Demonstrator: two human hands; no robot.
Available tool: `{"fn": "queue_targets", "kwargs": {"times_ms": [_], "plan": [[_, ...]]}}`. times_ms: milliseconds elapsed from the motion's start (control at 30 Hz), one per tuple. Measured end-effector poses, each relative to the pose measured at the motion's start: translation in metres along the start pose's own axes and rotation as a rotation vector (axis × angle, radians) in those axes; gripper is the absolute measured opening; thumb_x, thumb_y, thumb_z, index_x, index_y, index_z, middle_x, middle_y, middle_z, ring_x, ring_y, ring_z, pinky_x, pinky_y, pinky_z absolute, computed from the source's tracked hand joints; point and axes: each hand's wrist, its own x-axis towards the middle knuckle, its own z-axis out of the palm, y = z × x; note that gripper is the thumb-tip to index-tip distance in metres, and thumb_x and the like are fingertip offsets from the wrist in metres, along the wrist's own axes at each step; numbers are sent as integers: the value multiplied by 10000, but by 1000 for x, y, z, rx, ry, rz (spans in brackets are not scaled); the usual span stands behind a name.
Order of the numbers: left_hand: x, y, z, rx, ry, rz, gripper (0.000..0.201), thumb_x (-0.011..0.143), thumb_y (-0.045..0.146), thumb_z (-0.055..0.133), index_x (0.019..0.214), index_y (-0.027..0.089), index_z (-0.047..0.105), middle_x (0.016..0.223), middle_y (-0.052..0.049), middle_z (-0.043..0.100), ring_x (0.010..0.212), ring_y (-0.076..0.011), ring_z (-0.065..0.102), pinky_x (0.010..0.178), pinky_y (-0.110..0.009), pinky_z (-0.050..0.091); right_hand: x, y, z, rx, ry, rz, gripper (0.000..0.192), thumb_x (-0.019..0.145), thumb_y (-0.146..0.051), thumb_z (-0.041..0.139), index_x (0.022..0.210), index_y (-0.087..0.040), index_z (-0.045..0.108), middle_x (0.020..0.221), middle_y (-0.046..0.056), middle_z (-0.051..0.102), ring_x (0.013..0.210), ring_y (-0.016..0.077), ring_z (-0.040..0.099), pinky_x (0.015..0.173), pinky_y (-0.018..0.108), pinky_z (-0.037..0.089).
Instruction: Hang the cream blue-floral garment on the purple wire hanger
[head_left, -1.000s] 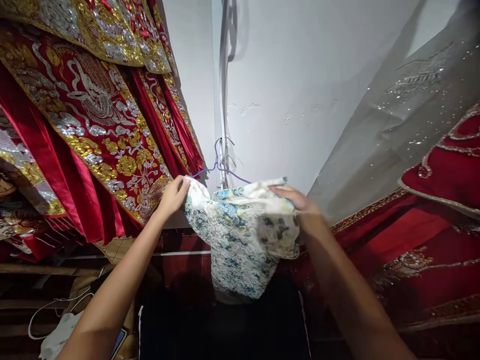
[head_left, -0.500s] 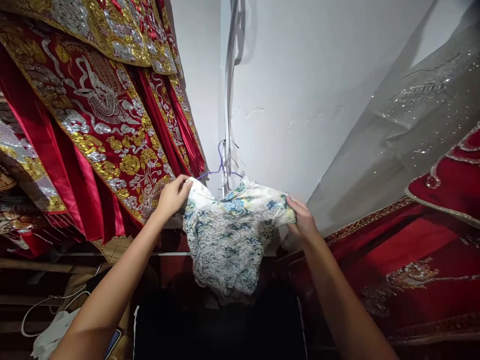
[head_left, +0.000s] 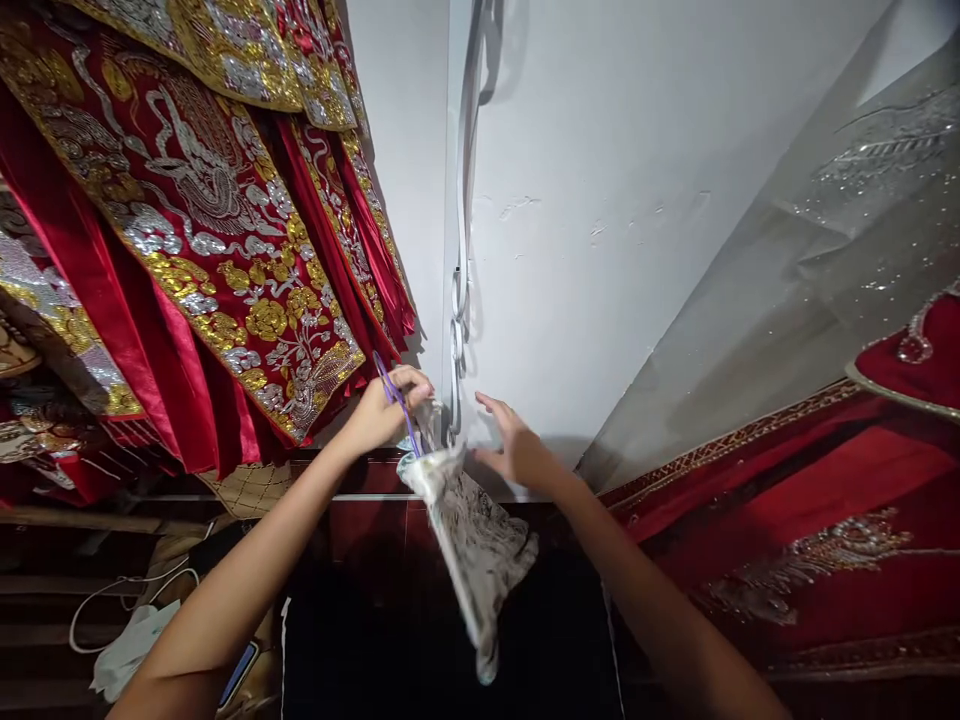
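My left hand (head_left: 386, 405) grips the purple wire hanger (head_left: 398, 402) with a small white and blue floral garment (head_left: 472, 535) on it. The garment hangs edge-on below the hand, in front of the white wall (head_left: 600, 200). My right hand (head_left: 514, 445) is open just right of the garment, fingers spread toward the wall and not holding anything. A grey strap with loops (head_left: 459, 300) runs down the wall corner right behind the hanger.
Red robes with gold and silver embroidery (head_left: 202, 220) hang at the left. A sheer sequinned veil (head_left: 825, 230) and red embroidered cloth (head_left: 810, 520) fill the right. Below left lie a white cable (head_left: 127, 590), a cloth and a phone (head_left: 238, 675).
My right hand let go of the garment's shoulder and opened. My left hand moved from the other shoulder to the hanger, turning the garment from flat-on to edge-on.
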Motion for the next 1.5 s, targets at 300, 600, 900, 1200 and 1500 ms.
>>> {"fn": "queue_targets", "kwargs": {"times_ms": [300,600,900,1200,1500], "plan": [[3,32,41,-464,-148,41,223,805,298,785,961,173,686,1261,-134,648,1231,-268,595,1095,-440,437,25,2,47,-334,221,-357,1064,594,-451,767,1489,-166,268,1475,207,390,1445,415,289,1225,608,121],[-76,-56,17,-793,214,-529,596,802,675,635,1151,198,712,1363,-133,635,1429,-347,419,1223,-523,272,28,7,-63,-553,576,228,1054,584,-678,771,1419,-176,369,1301,206,431,1208,446,453,1026,617,332],[-133,-93,99,-399,586,-651,735,817,530,719,1440,221,485,1522,-104,488,1488,-281,330,1252,-422,191,41,-44,-51,-588,399,-67,1007,675,-691,731,1500,-240,371,1407,192,388,1334,453,354,1086,631,261],[-175,-86,117,-411,637,-846,668,885,572,616,1439,221,487,1485,-107,530,1435,-300,423,1202,-423,340,-35,-8,94,269,481,379,412,945,-584,463,780,-218,556,724,49,582,708,224,569,683,363,477],[-180,-65,105,-389,548,-897,730,874,611,608,1488,261,427,1557,-93,441,1481,-298,343,1223,-420,298,-39,14,131,657,121,504,334,852,-513,588,723,-213,521,687,11,578,620,166,512,593,296,410]]}}
